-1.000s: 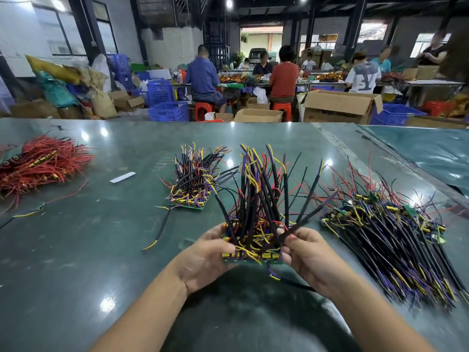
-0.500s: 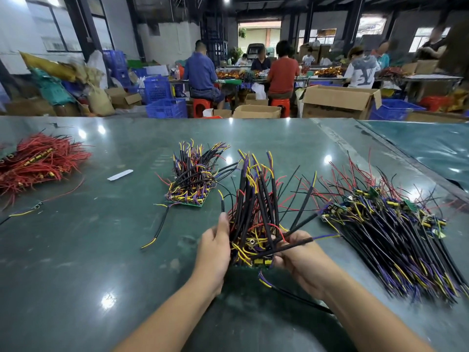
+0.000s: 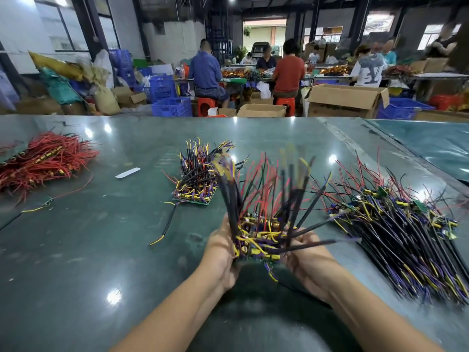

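Observation:
A stack of small green circuit boards point(image 3: 258, 240) with black, red, yellow and purple wires fanning upward is held between both hands just above the green table point(image 3: 76, 262). My left hand point(image 3: 219, 252) grips its left side, thumb up against the wires. My right hand point(image 3: 307, 257) holds its right side from below, fingers curled under the boards. The wire tips are blurred. A black wire trails from the stack's underside toward me.
A second wired board stack point(image 3: 196, 184) lies ahead on the table, a loose black wire point(image 3: 168, 222) beside it. A big pile of wired boards point(image 3: 406, 224) lies to the right, red wires point(image 3: 43, 161) far left, a white strip point(image 3: 127, 172) between. People sit at tables behind.
The held stack has tipped back so the wires fan out toward the far side, and both hands have shifted their hold on it. The piles on the table have not moved.

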A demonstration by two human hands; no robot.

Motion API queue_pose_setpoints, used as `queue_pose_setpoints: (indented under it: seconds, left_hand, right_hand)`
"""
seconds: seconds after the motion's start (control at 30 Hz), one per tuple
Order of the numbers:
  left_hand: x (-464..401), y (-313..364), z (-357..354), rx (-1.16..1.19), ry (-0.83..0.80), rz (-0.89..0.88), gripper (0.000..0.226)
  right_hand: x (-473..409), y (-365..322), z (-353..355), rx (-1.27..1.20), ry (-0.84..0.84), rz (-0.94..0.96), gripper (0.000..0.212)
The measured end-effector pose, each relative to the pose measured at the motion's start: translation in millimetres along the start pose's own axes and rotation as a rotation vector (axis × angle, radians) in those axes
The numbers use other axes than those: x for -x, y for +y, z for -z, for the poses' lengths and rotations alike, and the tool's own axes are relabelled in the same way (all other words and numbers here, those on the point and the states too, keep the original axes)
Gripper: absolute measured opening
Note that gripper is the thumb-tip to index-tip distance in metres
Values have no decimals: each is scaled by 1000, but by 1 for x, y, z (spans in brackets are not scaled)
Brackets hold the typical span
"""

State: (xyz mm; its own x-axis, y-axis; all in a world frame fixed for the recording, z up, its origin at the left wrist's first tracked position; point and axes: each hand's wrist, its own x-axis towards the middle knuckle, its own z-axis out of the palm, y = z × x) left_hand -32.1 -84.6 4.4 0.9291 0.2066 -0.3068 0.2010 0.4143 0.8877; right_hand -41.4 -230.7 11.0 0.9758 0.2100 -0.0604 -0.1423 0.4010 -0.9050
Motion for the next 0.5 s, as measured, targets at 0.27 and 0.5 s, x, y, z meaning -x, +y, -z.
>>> queue_pose_setpoints:
  seconds: [0.27, 0.5]
  left_hand:
    - [-19, 10, 10, -51, 159, -99, 45]
    - [-45, 49, 23, 63, 334, -254, 43]
  right_hand:
    - [-6, -1, 6, 15, 85, 33, 29]
    - [-7, -5, 16, 0, 128, 35, 26]
